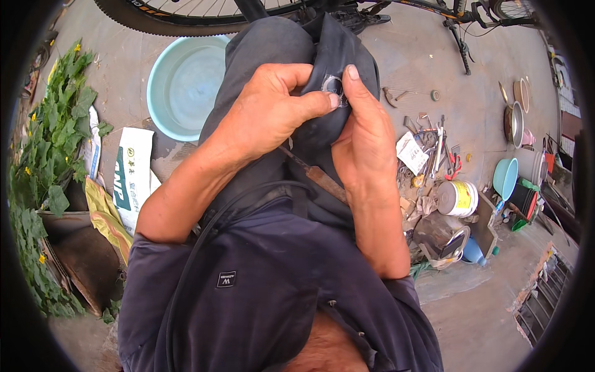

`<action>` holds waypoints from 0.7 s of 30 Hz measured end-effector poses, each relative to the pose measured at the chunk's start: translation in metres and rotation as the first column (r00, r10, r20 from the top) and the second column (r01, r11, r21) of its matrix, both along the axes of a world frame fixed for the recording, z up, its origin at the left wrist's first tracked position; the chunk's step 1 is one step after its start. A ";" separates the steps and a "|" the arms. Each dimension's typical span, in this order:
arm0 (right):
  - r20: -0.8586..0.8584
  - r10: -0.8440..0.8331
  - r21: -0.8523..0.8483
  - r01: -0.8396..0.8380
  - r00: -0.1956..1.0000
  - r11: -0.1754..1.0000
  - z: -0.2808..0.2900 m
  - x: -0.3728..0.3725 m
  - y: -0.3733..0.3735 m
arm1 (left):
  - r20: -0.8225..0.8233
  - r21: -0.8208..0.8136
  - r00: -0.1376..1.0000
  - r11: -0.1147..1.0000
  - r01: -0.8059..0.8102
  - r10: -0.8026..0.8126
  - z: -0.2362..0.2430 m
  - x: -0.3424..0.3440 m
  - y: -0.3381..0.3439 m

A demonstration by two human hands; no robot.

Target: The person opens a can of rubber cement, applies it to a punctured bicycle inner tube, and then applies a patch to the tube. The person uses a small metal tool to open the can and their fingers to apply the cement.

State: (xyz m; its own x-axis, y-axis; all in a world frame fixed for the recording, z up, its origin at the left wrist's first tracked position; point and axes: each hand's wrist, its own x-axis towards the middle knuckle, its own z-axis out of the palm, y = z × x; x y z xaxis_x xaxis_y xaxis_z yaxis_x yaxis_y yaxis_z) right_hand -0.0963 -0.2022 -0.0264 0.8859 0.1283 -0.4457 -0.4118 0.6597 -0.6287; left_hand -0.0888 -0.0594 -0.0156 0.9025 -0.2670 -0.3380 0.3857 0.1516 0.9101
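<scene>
Over my lap I hold a black rubber inner tube (338,46) between both hands. A small round dark patch (333,83) with a pale, scuffed ring around it shows on the rubber. My left hand (279,105) is closed on the tube, its thumb tip pressed against the lower edge of the patch. On the other side, my right hand (365,136) grips the tube, with its thumb up beside the patch. The right fingers are mostly hidden behind the rubber. Across my thighs, below the hands, lies a rusty flat file (325,183) with a thin tang.
A bicycle wheel (180,25) lies along the far edge. A light-blue basin (186,93) stands left of my knees. On the right are scattered hand tools (434,142), a white tub (458,198) and a small blue bowl (506,178). Leafy plants (62,118) line the left.
</scene>
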 end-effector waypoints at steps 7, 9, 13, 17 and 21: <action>0.019 0.036 -0.070 -0.034 0.999 0.997 0.000 0.003 0.000 | 0.017 0.185 1.000 0.982 0.023 -0.026 0.000 0.001 0.007; 0.029 0.036 -0.090 -0.033 0.999 0.995 0.000 0.004 0.000 | 0.018 0.156 1.000 0.988 0.012 -0.014 0.002 0.002 0.004; 0.081 0.020 -0.124 -0.010 0.997 0.992 -0.002 0.005 -0.001 | 0.141 0.145 0.990 0.989 0.002 -0.023 -0.017 -0.001 0.003; 0.152 0.008 -0.161 0.017 0.988 0.987 -0.007 0.001 0.002 | 0.296 0.207 0.954 0.978 -0.014 -0.049 -0.025 -0.004 0.006; 0.133 0.025 -0.116 -0.010 0.991 0.993 -0.021 0.002 -0.004 | 0.499 0.205 0.866 0.975 -0.084 -0.030 -0.039 -0.006 0.000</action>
